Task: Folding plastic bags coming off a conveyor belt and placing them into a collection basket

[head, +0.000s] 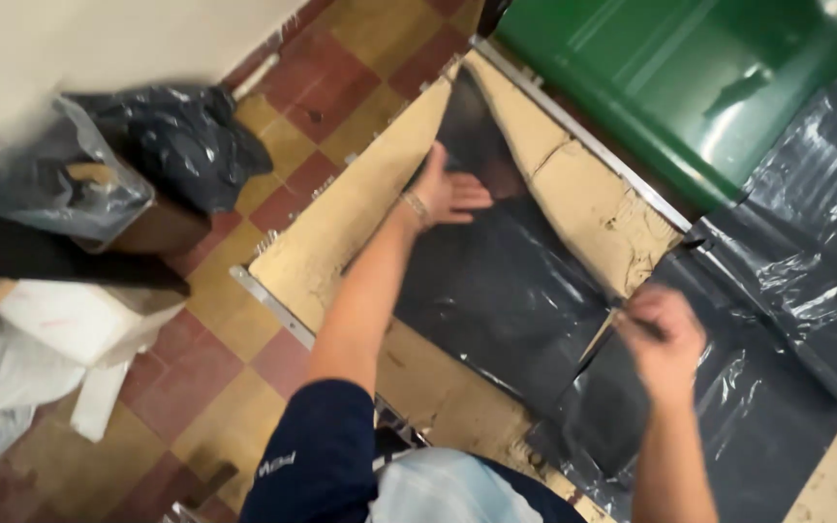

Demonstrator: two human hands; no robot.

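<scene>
A dark grey plastic sheet [506, 291] lies over a broken tan board [593, 208] framed by a metal strip, down on the floor. My left hand [448, 189] reaches out flat over the far part of the sheet, fingers apart, near the board's pointed top. My right hand [666, 334] is blurred and closed on the edge of the plastic sheet where it meets the board's broken right side. More of the same plastic [806, 242] spreads to the right.
A green bin [690, 77] stands at the top right. Left of the board is a red and yellow tiled floor [234, 387], with a black bag [181, 140], a clear bag [60, 184] on a dark box, and white cardboard [79, 324].
</scene>
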